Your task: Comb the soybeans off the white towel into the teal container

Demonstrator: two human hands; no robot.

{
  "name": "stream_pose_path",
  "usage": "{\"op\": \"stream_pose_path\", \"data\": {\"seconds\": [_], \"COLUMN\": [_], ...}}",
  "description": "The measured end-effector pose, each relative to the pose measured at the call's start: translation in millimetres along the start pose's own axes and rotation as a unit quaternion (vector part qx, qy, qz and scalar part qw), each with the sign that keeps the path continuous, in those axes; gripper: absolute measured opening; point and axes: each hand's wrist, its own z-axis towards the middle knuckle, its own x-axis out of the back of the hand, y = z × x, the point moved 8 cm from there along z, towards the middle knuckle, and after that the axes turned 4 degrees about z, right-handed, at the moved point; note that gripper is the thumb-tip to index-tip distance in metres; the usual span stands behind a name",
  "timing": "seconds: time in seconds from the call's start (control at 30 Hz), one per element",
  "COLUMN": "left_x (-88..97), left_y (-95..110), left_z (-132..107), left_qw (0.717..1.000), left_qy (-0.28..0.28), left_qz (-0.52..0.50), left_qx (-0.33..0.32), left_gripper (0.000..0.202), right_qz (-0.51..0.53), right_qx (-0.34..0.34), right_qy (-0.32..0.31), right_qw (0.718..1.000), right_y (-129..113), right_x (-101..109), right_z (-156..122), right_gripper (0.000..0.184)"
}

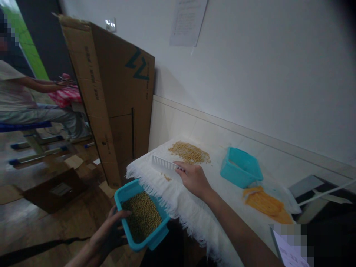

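Observation:
My left hand point(112, 226) grips the left rim of a blue plastic bin point(129, 231), tilted just below the table's front edge. Soybeans point(147, 215) fill much of its bottom. In my right hand point(193, 178) is a white slatted plastic strip point(164, 163), held by its right end and standing on edge on the white fringed cloth point(178, 193). A few loose beans point(166, 177) lie on the near side of the strip. Behind it a larger pile of soybeans point(190, 152) is spread over the cloth.
A second blue bin point(240, 167) stands at the table's right, beside an orange cloth point(265, 204) and clear plastic. A tall cardboard box point(122, 92) rises at the left, with the wall point(250, 74) behind. Another person point(22, 89) sits farther left. An open carton point(58, 189) is on the floor.

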Motion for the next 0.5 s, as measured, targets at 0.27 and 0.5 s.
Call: {"op": "stream_pose_path", "data": {"seconds": [0.27, 0.5], "left_x": [-5.1, -9.5], "left_y": [8, 13], "left_z": [-14, -21], "left_qw": [1.000, 0.999], "left_qy": [0.017, 0.024], "left_qz": [0.011, 0.026], "left_qx": [-0.011, -0.017], "left_gripper": [0.075, 0.072], "right_qz": [0.031, 0.035], "right_qx": [0.006, 0.024], "right_qy": [0.000, 0.045], "right_qw": [1.000, 0.998], "right_y": [-2, 1], "right_x": [4, 22], "right_z": [-4, -23], "right_gripper": [0.041, 0.039]}}
